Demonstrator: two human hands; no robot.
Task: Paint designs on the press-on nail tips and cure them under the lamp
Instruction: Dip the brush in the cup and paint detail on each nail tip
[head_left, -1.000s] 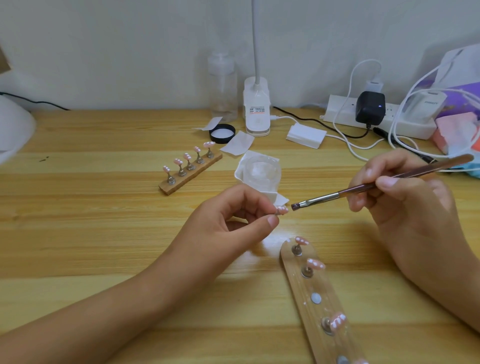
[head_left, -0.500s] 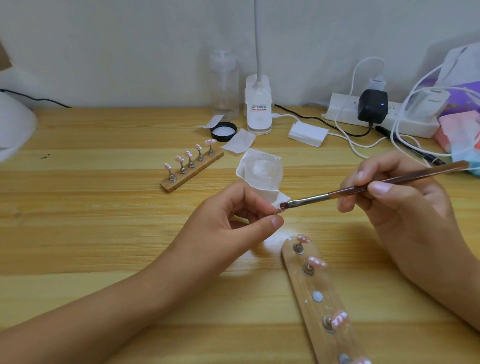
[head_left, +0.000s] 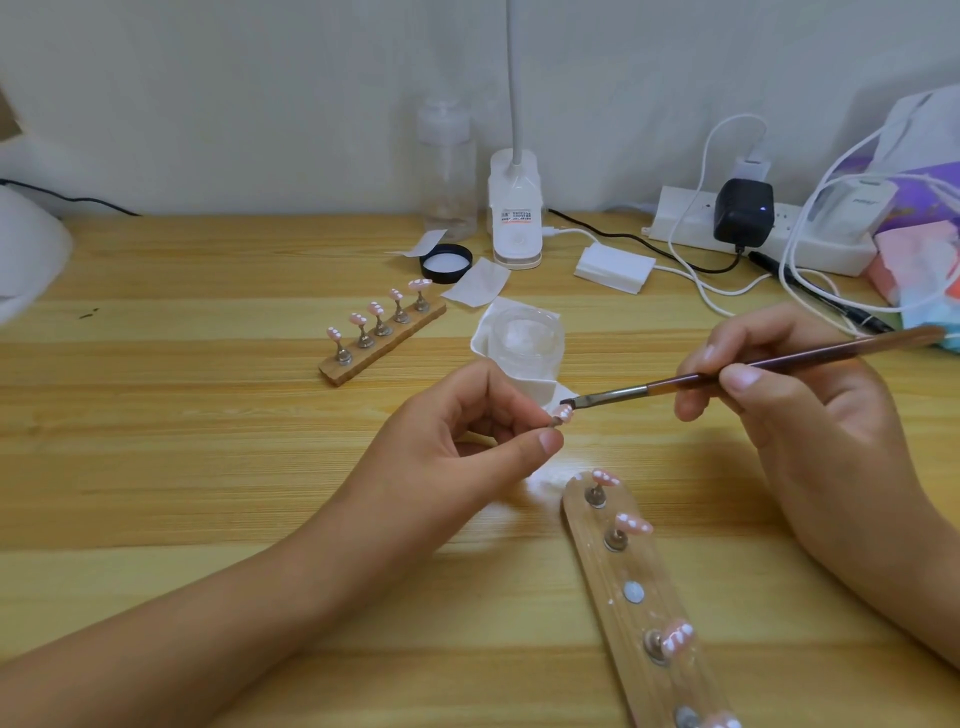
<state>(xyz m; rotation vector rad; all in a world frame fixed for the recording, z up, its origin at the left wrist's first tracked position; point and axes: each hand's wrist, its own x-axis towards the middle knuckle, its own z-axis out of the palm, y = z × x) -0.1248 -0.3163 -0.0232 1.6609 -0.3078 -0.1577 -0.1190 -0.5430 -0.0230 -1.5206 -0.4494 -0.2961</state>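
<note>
My left hand (head_left: 457, 447) pinches a small metal stand carrying a pink nail tip (head_left: 562, 413) with white dots. My right hand (head_left: 789, 410) grips a brown-handled flat brush (head_left: 727, 375); its dark bristles touch the top of that nail tip. Below them lies a wooden holder board (head_left: 644, 623) with several pink tips on metal pegs and one bare magnet spot. A second wooden holder (head_left: 382, 340) with several dotted pink tips stands at middle left. A white curing lamp (head_left: 26, 260) shows partly at the left edge.
A clear glass dish (head_left: 527, 338) on white paper sits just behind my hands. Further back are a black jar lid (head_left: 445, 263), a clear bottle (head_left: 449, 171), a white desk-lamp base (head_left: 516, 218), a power strip (head_left: 753, 228) with cables, and coloured packets at far right.
The brush moved left until its bristles reached the nail tip held in my left hand. My left hand stayed almost still.
</note>
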